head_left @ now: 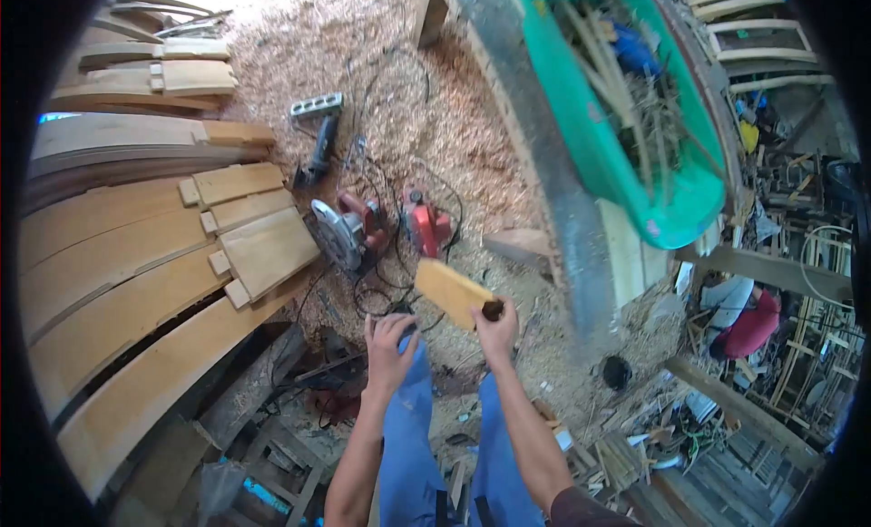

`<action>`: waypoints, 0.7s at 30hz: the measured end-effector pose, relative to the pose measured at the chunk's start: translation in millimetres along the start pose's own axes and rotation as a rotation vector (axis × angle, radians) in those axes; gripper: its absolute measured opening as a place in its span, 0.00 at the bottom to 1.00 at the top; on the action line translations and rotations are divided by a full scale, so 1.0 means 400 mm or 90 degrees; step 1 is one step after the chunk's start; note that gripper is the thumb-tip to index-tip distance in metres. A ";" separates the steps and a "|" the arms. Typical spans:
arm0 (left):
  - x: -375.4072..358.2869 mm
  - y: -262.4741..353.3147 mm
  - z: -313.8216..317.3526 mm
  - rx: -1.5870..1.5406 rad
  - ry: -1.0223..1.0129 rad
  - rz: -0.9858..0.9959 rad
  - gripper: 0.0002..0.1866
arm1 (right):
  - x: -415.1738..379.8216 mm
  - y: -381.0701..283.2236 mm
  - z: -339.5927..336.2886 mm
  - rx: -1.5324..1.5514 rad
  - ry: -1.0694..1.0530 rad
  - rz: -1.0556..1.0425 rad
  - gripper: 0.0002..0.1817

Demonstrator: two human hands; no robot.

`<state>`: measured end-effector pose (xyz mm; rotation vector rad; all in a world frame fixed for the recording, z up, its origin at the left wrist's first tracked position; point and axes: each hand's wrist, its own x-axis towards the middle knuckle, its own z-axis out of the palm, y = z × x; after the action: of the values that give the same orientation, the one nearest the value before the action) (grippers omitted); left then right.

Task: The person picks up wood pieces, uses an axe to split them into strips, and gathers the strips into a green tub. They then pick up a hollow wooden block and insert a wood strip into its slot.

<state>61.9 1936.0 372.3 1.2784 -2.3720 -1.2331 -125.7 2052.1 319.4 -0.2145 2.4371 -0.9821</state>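
My right hand (497, 330) grips one end of a short, pale wooden block (451, 292), which tilts up and to the left above the sawdust floor. My left hand (388, 350) hovers just left of it, fingers spread and curled, holding nothing. Both forearms reach forward over my blue trousers (410, 445). Just beyond the block lie a circular saw (343, 232) and a red power planer (426, 226) on the sawdust, with tangled black cables around them.
Curved wooden boards with tenon ends (163, 255) are stacked at the left. A green tub (626, 137) full of wood strips stands at the upper right on a workbench. A power strip (317, 105) lies further away. A person in red (748, 323) crouches at the right among scrap wood.
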 end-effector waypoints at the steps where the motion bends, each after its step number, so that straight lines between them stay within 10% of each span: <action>1: 0.025 -0.036 0.004 -0.006 0.003 -0.004 0.15 | 0.044 0.038 0.060 0.097 -0.001 0.047 0.26; 8: 0.116 -0.118 -0.027 0.008 -0.007 0.008 0.14 | 0.247 -0.070 0.168 0.582 0.149 0.206 0.40; 11: 0.117 -0.081 -0.045 0.011 -0.003 0.021 0.15 | 0.196 -0.082 0.126 0.505 0.123 0.367 0.47; 17: 0.112 0.041 -0.040 0.034 -0.106 0.032 0.15 | -0.082 0.155 0.145 0.192 0.046 -0.009 0.39; 21: 0.103 0.135 0.047 0.011 -0.148 0.067 0.16 | -0.178 0.186 0.047 0.298 0.038 0.142 0.36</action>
<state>-5.8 1931.3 391.4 1.0499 -2.5754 -1.3999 -51.8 2117.7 284.8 0.2458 2.1445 -1.4272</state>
